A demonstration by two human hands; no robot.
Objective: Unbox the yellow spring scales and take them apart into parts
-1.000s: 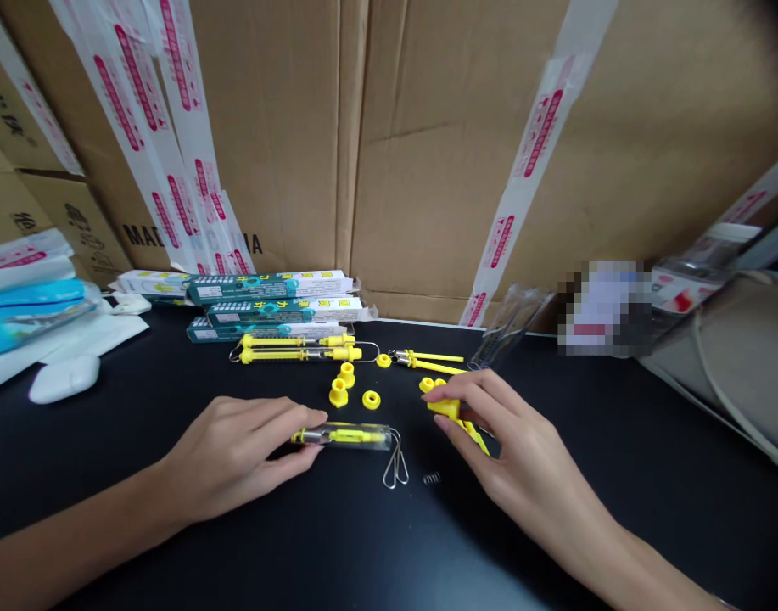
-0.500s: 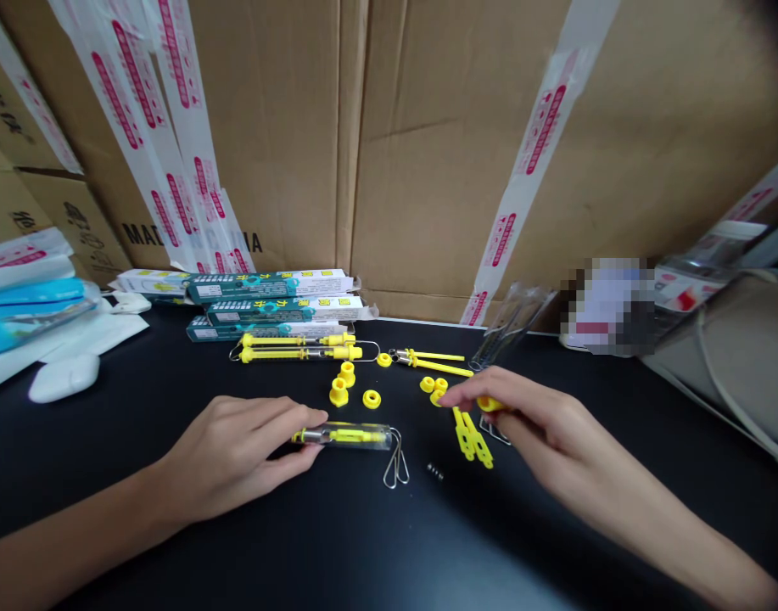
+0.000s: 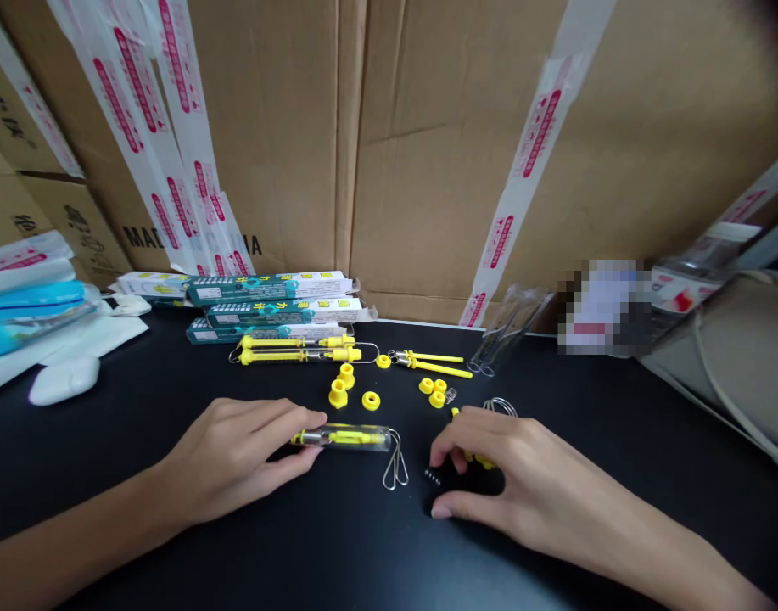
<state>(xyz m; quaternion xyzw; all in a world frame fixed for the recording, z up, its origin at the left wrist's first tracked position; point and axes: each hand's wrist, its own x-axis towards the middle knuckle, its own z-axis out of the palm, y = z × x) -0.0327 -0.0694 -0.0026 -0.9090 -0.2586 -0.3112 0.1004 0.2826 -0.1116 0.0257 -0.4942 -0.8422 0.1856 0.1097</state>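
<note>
Now the left hand pinches a clear spring-scale tube between its fingers; the right hand cups yellow plastic parts, grip unclear.

Yel. plastic rings, blk bench, teal/wht boxes.

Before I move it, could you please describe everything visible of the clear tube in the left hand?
The clear plastic tube of a spring scale lies nearly level on the black bench top. A yellow rod and metal fittings show inside. A doubled wire loop trails from its right end onto the bench, and the left hand grips its left end.
</note>
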